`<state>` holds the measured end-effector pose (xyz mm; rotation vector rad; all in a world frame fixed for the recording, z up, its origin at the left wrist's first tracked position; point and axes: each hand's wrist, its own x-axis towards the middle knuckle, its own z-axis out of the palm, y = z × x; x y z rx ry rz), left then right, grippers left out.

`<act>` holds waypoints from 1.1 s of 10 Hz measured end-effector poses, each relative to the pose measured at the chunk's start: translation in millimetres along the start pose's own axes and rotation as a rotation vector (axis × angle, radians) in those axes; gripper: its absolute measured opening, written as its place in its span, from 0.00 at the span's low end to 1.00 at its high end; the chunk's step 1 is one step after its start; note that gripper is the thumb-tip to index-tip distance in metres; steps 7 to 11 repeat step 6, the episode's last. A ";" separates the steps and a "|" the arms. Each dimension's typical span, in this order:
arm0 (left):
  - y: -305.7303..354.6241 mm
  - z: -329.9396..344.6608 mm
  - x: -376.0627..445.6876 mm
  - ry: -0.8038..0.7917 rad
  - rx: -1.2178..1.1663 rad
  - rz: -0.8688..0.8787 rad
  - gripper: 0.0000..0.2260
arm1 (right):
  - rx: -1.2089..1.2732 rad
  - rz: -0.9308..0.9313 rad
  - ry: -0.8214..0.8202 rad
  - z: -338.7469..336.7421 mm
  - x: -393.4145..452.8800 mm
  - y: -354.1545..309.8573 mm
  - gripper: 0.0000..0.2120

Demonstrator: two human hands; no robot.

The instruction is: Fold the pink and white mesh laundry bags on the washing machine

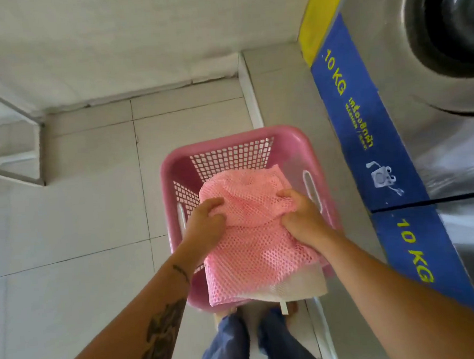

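Our two bare forearms reach down from the bottom of the view, the left one marked with dark tattoos. Both of our hands meet on the pink mesh laundry bag, which hangs bunched over the pink laundry basket. Our left hand curls its fingers closed around a gathered fold on the bag's left side. Our right hand pinches the right side, thumb and fingers clamped tight on the mesh. Under the pink bag we see the white mesh laundry bag, its edge showing at the lower right with a small white tab dangling from it; whether either hand also grips it we cannot tell. Both bags sit above the basket's near rim, covering part of its perforated walls. Below the basket our legs in blue trousers show against the pale tiled floor. To our right stands the washing machine, steel-fronted, with a round door at the top corner and a blue band printed "10 KG" in yellow.
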<state>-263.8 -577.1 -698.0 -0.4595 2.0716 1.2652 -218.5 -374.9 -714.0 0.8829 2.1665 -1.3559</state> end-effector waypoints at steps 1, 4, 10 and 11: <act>-40.5 20.7 42.6 -0.008 0.013 -0.058 0.19 | -0.016 -0.005 -0.023 24.7 42.4 33.8 0.31; -103.2 62.5 140.5 -0.022 0.090 -0.090 0.20 | -0.097 -0.072 -0.046 86.2 150.6 99.5 0.31; -112.8 65.7 162.5 -0.151 0.283 -0.110 0.26 | -0.235 -0.040 -0.120 90.3 167.3 110.1 0.39; -112.8 65.7 162.5 -0.151 0.283 -0.110 0.26 | -0.235 -0.040 -0.120 90.3 167.3 110.1 0.39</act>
